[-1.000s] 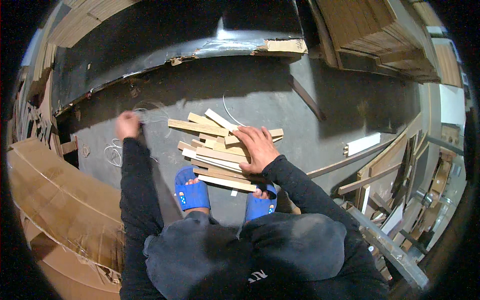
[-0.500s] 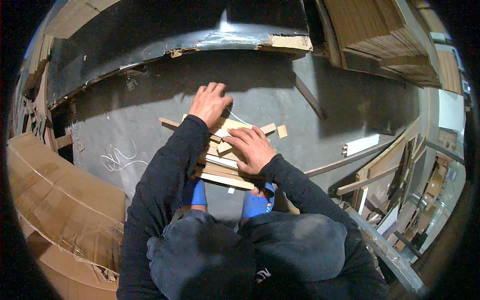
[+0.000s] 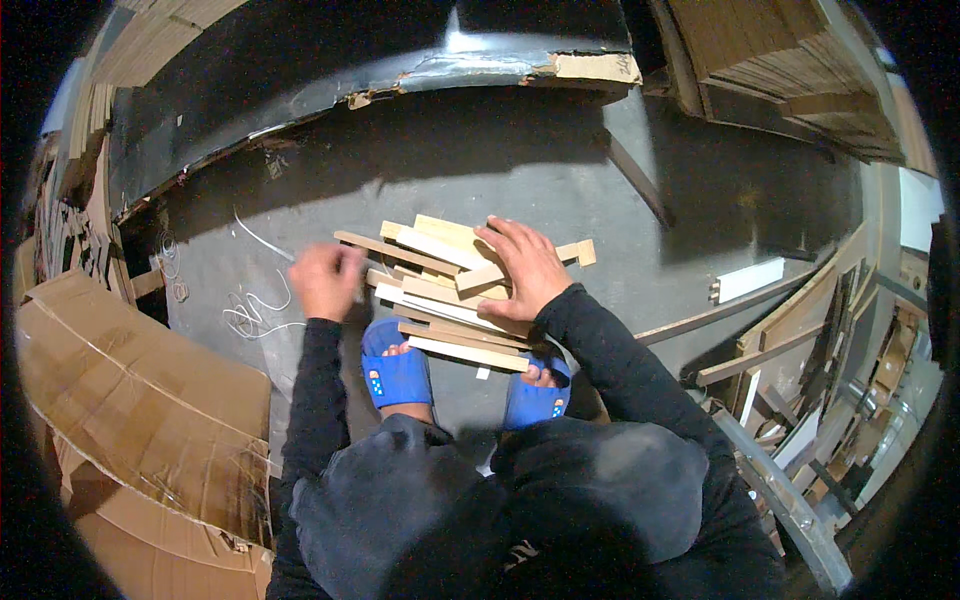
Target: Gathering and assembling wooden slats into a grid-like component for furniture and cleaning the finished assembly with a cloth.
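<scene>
Wood offcuts stacked on the floor, right hand flat on top, left hand at the stack's near-left edge

The pile of wood strips (image 3: 450,290) lies directly under the right hand (image 3: 525,265), whose fingers are spread wide and pressed down on it, gripping nothing. The strips' long axes run mostly left to right, tilting slightly. The left hand (image 3: 325,280) is blurred, curled loosely just beside the strips' left ends; I cannot tell whether its fingers hold one. Blue slippers (image 3: 398,372) sit just behind the pile
</scene>
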A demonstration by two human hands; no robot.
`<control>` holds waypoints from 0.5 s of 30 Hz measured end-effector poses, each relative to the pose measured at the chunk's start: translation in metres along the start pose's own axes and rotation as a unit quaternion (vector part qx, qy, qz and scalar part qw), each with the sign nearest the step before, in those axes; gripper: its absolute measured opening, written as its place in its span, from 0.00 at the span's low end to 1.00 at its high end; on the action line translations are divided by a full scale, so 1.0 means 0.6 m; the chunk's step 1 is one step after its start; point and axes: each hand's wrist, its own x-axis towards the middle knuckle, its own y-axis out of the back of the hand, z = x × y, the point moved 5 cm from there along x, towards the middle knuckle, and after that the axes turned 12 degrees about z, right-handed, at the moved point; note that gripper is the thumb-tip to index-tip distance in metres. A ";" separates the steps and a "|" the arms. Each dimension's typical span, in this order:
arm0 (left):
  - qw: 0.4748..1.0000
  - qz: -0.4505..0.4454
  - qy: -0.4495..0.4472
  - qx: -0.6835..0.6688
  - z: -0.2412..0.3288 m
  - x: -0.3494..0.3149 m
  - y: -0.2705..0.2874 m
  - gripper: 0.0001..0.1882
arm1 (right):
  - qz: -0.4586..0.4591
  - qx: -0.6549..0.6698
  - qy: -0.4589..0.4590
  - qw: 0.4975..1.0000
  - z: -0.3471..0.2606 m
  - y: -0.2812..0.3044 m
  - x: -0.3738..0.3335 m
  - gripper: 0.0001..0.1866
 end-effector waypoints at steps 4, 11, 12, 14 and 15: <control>0.994 -0.010 -0.048 0.102 0.067 -0.022 -0.025 0.08 | -0.014 0.026 0.004 1.000 -0.011 -0.009 -0.001 0.49; 0.989 -0.073 -0.124 0.018 0.151 -0.002 0.062 0.08 | -0.001 0.046 0.009 0.999 -0.002 0.004 -0.015 0.47; 0.989 -0.072 -0.126 0.028 0.149 0.000 0.090 0.08 | 0.003 0.055 0.012 0.998 -0.012 0.002 -0.007 0.47; 0.991 -0.082 -0.108 0.007 0.138 -0.007 0.086 0.07 | 0.002 0.028 0.011 1.000 0.006 0.000 -0.015 0.45; 0.990 -0.084 -0.110 0.011 0.132 -0.005 0.104 0.07 | 0.015 0.030 0.020 0.999 0.003 -0.002 -0.014 0.43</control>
